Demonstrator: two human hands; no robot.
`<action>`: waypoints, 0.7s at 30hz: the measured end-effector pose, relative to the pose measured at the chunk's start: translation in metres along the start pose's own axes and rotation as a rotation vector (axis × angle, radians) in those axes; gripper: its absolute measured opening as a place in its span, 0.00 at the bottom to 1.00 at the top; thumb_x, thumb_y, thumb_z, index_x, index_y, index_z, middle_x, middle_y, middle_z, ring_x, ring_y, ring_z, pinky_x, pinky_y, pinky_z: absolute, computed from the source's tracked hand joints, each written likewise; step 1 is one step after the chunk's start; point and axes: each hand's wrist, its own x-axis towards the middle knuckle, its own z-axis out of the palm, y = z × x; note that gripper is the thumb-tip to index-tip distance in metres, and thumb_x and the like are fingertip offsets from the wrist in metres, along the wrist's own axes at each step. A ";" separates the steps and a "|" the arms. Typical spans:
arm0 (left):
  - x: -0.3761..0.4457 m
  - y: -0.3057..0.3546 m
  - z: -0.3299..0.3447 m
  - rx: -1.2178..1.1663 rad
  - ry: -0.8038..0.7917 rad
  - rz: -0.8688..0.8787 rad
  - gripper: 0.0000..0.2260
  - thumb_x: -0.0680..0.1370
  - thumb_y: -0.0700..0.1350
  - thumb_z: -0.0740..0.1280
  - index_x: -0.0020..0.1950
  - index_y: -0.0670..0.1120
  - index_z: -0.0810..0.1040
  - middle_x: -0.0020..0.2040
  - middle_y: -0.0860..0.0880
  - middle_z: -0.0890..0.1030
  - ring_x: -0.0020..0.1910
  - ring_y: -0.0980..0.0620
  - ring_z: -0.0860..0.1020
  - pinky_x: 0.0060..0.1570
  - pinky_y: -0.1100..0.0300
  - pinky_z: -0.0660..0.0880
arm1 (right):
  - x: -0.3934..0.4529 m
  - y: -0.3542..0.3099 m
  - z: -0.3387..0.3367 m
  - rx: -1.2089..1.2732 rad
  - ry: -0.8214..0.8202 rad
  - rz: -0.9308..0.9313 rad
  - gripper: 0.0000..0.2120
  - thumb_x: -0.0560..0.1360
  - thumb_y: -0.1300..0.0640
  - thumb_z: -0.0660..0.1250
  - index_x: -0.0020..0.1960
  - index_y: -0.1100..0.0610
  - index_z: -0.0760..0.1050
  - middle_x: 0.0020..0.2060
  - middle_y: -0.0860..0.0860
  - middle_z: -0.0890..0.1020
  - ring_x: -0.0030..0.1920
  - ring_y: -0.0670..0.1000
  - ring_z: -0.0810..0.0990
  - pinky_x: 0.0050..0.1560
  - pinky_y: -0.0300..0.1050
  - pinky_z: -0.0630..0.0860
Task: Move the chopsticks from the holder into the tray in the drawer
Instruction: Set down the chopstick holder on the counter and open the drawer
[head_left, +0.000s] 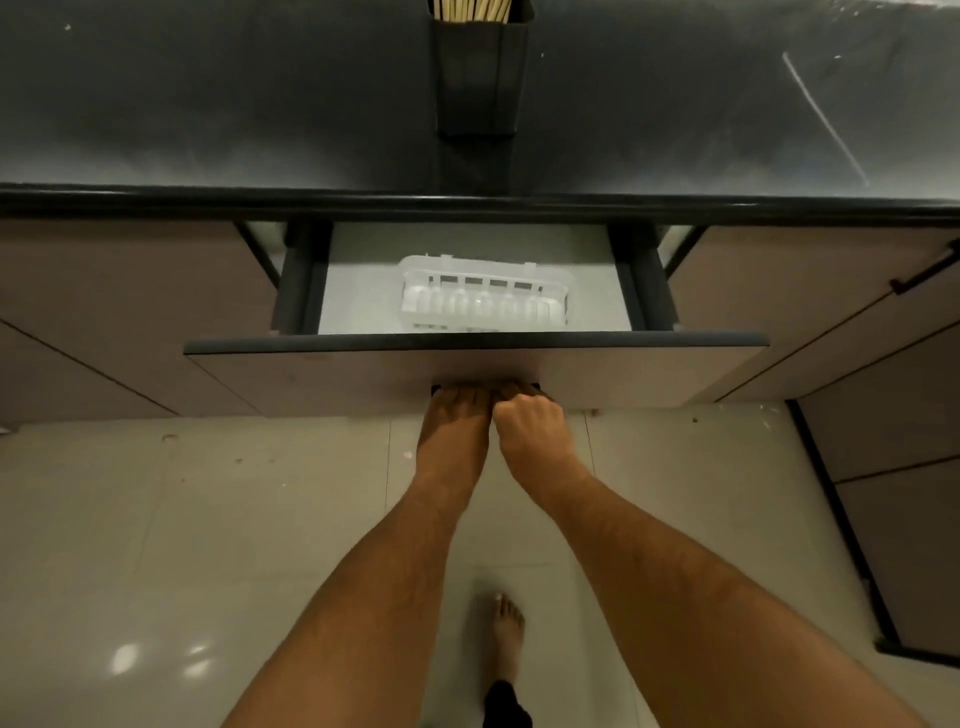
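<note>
Now I've got both hands, left hand (457, 415) and right hand (530, 415), curled on the drawer's handle (436, 387) at lower centre, pale wooden chopsticks (470, 10) upright in the dark square holder (480, 78) straight above at top centre, equally near either hand, white slotted plastic tray (485, 293) between.

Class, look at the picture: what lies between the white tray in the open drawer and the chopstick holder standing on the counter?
In the head view, the counter's dark rounded front edge and bare countertop separate the tray from the holder.

Dark countertop (208, 104), bearing a dark holder (480, 78) of pale chopsticks (471, 9) near its back edge; open drawer (363, 291) below, pale floor carrying a white slotted tray (485, 293); nothing else distinguishable inside.
</note>
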 end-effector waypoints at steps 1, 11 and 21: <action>-0.011 0.003 0.003 0.053 0.000 0.007 0.33 0.79 0.44 0.67 0.80 0.47 0.55 0.78 0.45 0.61 0.78 0.43 0.59 0.78 0.49 0.49 | -0.012 -0.003 0.002 0.001 0.000 0.005 0.02 0.75 0.60 0.73 0.44 0.59 0.83 0.37 0.55 0.84 0.37 0.55 0.83 0.40 0.46 0.78; -0.099 0.031 0.014 -0.016 -0.017 -0.026 0.32 0.78 0.44 0.69 0.79 0.49 0.59 0.76 0.46 0.65 0.76 0.44 0.63 0.78 0.51 0.50 | -0.103 -0.022 0.014 -0.019 0.002 -0.007 0.07 0.77 0.61 0.70 0.53 0.58 0.83 0.47 0.55 0.85 0.48 0.56 0.83 0.52 0.49 0.80; -0.162 0.055 0.016 -0.036 -0.044 -0.066 0.28 0.80 0.45 0.66 0.79 0.50 0.59 0.77 0.47 0.65 0.77 0.45 0.62 0.78 0.51 0.48 | -0.169 -0.033 0.022 -0.047 -0.023 -0.034 0.16 0.66 0.61 0.79 0.53 0.57 0.85 0.49 0.54 0.86 0.51 0.56 0.84 0.54 0.50 0.82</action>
